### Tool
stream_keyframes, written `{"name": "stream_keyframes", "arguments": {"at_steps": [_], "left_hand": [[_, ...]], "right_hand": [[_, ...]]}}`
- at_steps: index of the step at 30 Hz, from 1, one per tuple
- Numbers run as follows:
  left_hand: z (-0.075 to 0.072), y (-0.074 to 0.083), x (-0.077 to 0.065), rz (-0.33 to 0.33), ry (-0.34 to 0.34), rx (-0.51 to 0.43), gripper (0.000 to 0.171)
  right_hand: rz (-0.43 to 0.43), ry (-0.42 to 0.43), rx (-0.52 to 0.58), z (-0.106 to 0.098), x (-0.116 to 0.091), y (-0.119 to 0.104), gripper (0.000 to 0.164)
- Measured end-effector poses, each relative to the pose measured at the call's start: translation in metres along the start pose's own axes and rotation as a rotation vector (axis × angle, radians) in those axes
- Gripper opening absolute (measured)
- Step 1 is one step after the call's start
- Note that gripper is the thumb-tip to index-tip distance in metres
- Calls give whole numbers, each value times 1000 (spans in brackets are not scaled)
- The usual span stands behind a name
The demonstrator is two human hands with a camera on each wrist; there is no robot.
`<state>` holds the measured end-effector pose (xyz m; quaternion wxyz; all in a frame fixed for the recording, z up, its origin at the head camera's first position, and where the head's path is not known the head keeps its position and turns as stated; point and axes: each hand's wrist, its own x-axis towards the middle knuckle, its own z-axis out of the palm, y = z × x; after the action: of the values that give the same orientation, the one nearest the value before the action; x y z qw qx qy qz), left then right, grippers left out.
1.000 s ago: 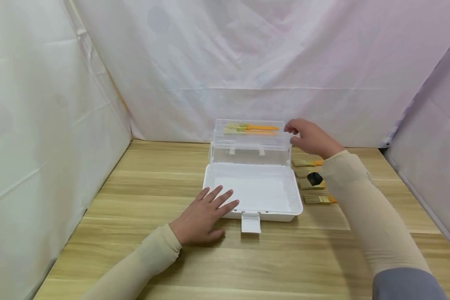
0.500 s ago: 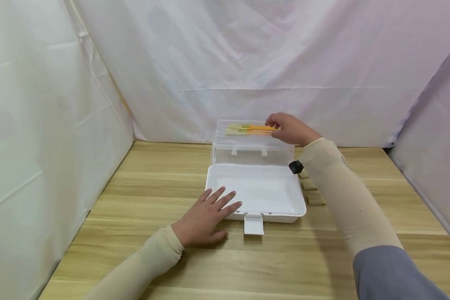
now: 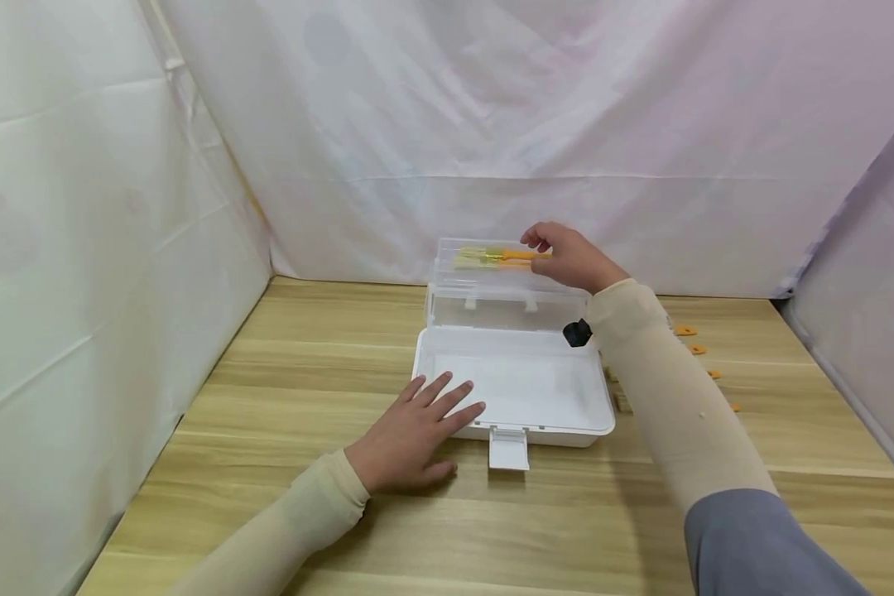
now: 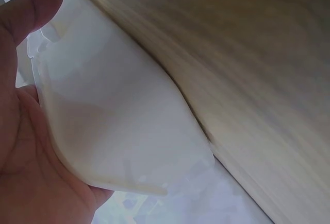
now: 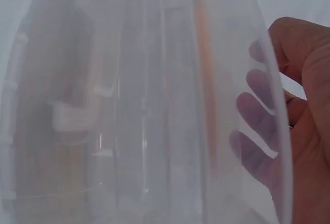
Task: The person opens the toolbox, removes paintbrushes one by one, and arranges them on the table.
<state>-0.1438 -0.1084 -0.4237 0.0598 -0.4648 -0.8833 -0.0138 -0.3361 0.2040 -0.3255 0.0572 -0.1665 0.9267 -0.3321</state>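
A white plastic box point(image 3: 521, 389) stands with its clear lid section point(image 3: 507, 310) raised at the back. In that section's upper tray lies an orange-handled paintbrush point(image 3: 521, 255); a fainter orange shape below could be a second brush or a reflection. My right hand point(image 3: 577, 257) is at the handle end, fingertips above and thumb below, with a gap showing between them. Through the cloudy plastic in the right wrist view, its fingers point(image 5: 255, 100) are loosely bent, apart from an orange handle point(image 5: 206, 80). My left hand point(image 3: 410, 430) rests spread on the box's front left corner.
Several paintbrushes point(image 3: 691, 349) lie on the wooden table point(image 3: 328, 364) right of the box, mostly hidden by my right forearm. A white latch flap point(image 3: 509, 449) juts from the box's front. White cloth point(image 3: 387, 124) hangs behind and at both sides.
My right hand has moved left from beside the tray to the paintbrush handle. The left hand stays on the box corner. The view has shifted slightly.
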Motion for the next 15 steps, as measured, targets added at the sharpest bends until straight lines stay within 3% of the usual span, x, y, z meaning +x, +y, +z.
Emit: {"name": "stream_keyframes", "arguments": {"at_steps": [5, 15], "left_hand": [[1, 0, 0, -6, -8, -6, 82], [2, 1, 2, 5, -7, -6, 82]], "right_hand": [[4, -3, -35, 6, 2, 6, 39], [-71, 29, -93, 18, 1, 13, 37]]}}
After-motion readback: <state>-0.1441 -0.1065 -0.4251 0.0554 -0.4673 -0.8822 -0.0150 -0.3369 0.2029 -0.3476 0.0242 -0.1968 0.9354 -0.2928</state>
